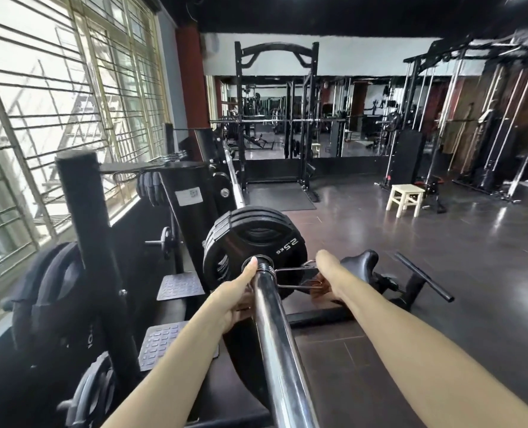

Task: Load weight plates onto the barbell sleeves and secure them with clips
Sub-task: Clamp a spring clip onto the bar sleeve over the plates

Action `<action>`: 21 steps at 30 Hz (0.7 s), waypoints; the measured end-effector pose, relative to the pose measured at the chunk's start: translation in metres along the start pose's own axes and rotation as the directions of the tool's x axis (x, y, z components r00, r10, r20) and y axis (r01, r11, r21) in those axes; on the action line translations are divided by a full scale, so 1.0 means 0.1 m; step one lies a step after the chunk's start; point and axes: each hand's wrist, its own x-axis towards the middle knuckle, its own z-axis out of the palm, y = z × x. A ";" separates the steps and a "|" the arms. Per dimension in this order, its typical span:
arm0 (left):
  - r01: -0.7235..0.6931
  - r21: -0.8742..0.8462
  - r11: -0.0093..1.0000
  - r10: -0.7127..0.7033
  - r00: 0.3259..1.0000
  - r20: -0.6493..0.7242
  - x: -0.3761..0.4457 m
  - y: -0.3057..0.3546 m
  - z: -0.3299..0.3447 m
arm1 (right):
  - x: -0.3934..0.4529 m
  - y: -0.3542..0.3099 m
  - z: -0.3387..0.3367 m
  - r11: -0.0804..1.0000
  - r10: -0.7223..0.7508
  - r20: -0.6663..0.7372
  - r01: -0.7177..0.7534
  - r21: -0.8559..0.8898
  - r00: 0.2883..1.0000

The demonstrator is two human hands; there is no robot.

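Against the plates (250,242), both hands (apparently) squeeze a clip (290,278).

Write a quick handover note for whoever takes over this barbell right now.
Left hand: on the barbell sleeve, thumb against the spring clip.
Right hand: squeezing the clip's wire handles, mostly hidden behind the forearm.
Done: black plates, the outer one a 2.5 kg plate, sit on the sleeve.
Left: seat the clip against the plates and release. The other end is unseen.

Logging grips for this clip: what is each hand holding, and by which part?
Both hands hold the metal spring clip on the chrome barbell sleeve: right hand on its wire handles, left hand at the coil, thumb against the black plate.
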 end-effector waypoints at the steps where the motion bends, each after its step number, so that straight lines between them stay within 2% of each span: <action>1: -0.001 -0.020 1.000 0.001 1.000 -0.020 0.06 0.03 0.00 | 0.05 -0.04 0.03 1.000 0.001 0.009 -0.001 0.011 1.000; 9: 0.064 -0.093 0.994 -0.069 0.996 -0.057 0.20 0.15 0.02 | 0.21 -0.12 0.06 0.998 0.042 0.053 -0.040 -0.043 0.998; 13: 0.044 -0.077 0.996 -0.053 0.990 -0.128 0.16 0.11 0.06 | 0.17 -0.12 0.03 0.996 0.055 0.080 -0.049 -0.072 0.995; 15: 0.031 0.026 0.999 -0.025 0.982 -0.185 0.14 0.09 0.07 | 0.22 -0.12 -0.01 0.990 0.088 0.103 -0.076 -0.117 0.991; 17: -0.007 0.260 0.966 0.061 0.978 -0.199 0.10 0.12 0.05 | 0.26 -0.14 -0.06 0.978 0.075 0.113 -0.051 -0.200 0.991; 18: -0.031 0.456 0.889 0.136 0.971 -0.199 0.08 0.16 0.01 | 0.30 -0.16 -0.08 0.968 0.001 0.083 0.020 -0.250 0.997; 19: -0.053 0.639 0.767 0.244 0.946 -0.213 0.04 0.21 -0.03 | 0.32 -0.20 -0.12 0.944 -0.118 0.049 0.128 -0.303 0.992; 20: -0.059 0.769 0.637 0.379 0.892 -0.245 -0.04 0.29 -0.08 | 0.34 -0.25 -0.15 0.908 -0.249 0.034 0.246 -0.338 0.968; 21: -0.066 0.832 0.551 0.510 0.815 -0.274 -0.11 0.39 -0.13 | 0.35 -0.30 -0.18 0.859 -0.380 0.045 0.371 -0.353 0.924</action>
